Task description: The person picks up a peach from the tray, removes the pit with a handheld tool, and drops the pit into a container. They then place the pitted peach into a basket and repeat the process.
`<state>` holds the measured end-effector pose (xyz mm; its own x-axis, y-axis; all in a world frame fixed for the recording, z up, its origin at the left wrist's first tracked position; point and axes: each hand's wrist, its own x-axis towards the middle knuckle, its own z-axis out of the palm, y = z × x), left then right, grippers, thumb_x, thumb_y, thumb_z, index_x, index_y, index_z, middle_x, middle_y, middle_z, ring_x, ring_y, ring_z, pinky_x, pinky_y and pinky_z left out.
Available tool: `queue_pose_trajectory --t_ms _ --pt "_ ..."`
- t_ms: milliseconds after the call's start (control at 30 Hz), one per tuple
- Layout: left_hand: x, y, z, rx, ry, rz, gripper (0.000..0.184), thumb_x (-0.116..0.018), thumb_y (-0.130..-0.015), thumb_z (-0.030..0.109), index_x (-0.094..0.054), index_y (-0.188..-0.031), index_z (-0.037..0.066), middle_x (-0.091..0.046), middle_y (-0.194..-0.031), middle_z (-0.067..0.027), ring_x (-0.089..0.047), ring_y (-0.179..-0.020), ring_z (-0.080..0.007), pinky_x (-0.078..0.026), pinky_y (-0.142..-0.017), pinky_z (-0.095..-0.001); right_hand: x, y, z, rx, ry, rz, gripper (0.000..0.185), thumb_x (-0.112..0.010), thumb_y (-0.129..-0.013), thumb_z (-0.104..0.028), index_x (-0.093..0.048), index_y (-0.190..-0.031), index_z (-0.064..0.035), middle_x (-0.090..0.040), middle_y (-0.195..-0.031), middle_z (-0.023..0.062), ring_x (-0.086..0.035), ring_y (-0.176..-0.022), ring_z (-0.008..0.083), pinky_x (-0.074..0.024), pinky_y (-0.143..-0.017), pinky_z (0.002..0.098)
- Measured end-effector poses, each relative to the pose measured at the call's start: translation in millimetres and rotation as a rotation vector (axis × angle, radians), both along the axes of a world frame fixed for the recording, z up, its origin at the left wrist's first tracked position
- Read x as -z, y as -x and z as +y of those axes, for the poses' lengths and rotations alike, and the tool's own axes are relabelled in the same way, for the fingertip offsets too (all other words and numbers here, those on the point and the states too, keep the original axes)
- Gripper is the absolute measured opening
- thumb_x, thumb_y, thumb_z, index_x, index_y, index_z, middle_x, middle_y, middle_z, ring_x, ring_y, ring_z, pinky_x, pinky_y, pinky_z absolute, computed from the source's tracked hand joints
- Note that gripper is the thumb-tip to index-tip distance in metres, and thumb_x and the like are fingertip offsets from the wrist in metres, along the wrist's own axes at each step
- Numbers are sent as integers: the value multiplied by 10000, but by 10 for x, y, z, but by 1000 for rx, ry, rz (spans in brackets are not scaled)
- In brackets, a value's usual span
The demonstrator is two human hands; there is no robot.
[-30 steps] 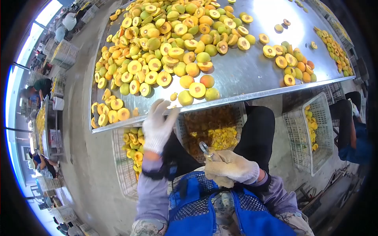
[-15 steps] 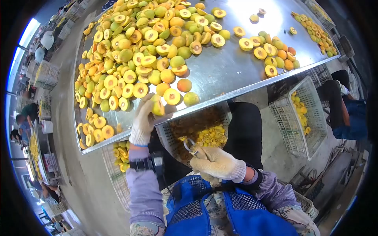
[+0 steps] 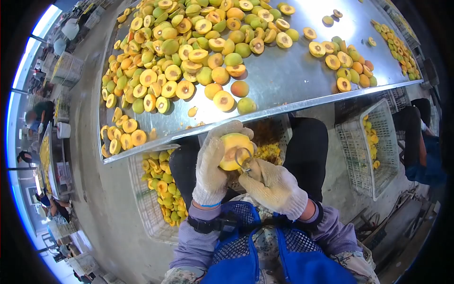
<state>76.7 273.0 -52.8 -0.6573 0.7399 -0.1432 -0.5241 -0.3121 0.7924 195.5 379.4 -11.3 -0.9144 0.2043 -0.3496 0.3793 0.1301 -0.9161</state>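
My left hand (image 3: 213, 163), in a white knitted glove, holds a halved yellow fruit (image 3: 232, 144) with its cut face up. Gloved too, my right hand (image 3: 276, 187) is closed on a metal ring tool (image 3: 244, 160), whose loop lies against the cut face at its right side. Both hands are over my lap, just in front of the metal table (image 3: 283, 85). Many fruit halves (image 3: 172, 72) are heaped on the table, most of them at its left.
Below the table edge, a crate (image 3: 137, 189) of fruit halves stands at left, and another crate (image 3: 392, 165) at right. Yellow pieces (image 3: 269, 152) lie in a bin between my knees. A person's leg (image 3: 407, 128) is at far right; other people work at far left.
My left hand has taken a fruit half from the table edge and brought it back over my lap. The ring tool in my right hand now meets it. The camera view has shifted.
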Motion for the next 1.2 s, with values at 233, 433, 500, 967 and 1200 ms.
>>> queue_pose_trajectory --t_ms 233,433,500,967,1200 --pt "-162 -172 -27 -30 84 142 479 -484 -993 348 -499 -1291 -28 -619 -1172 -202 -636 -1003 -240 -505 -917 -357 4 -97 -52 15 151 -33 195 -615 -917 -277 -581 -909 -85 -593 -647 8 -573 -573 107 -442 -529 266" --pt "-295 -229 18 -11 104 99 633 -552 -945 411 -408 -1372 -33 -591 -1209 -205 -619 -1039 -286 -506 -929 -379 -32 -158 -45 193 468 5 208 -591 -943 -255 -546 -886 -59 -549 -623 -3 -480 -445 74 -386 -431 248" --pt "-327 -257 -18 -39 158 75 649 -584 -924 371 -390 -1394 -32 -588 -1219 -190 -606 -1067 -273 -490 -954 -377 -48 -185 1 287 544 32 192 -604 -941 -233 -547 -893 -56 -543 -632 -15 -484 -469 68 -390 -443 242" --pt "79 -130 -193 -36 -92 -215 402 -599 -933 226 -460 -1258 37 -519 -1346 -217 -596 -1134 -327 -541 -896 -402 34 -201 -148 18 31 -109 256 -573 -919 -336 -572 -944 -81 -599 -752 146 -622 -711 383 -482 -634 436" --pt "-92 -265 -134 -146 -85 -100 494 -482 -993 432 -461 -1246 8 -463 -1398 -248 -600 -1118 -369 -568 -816 -428 230 -223 -210 30 -101 24 272 -605 -906 -337 -571 -954 -71 -636 -786 178 -650 -732 392 -504 -631 450"
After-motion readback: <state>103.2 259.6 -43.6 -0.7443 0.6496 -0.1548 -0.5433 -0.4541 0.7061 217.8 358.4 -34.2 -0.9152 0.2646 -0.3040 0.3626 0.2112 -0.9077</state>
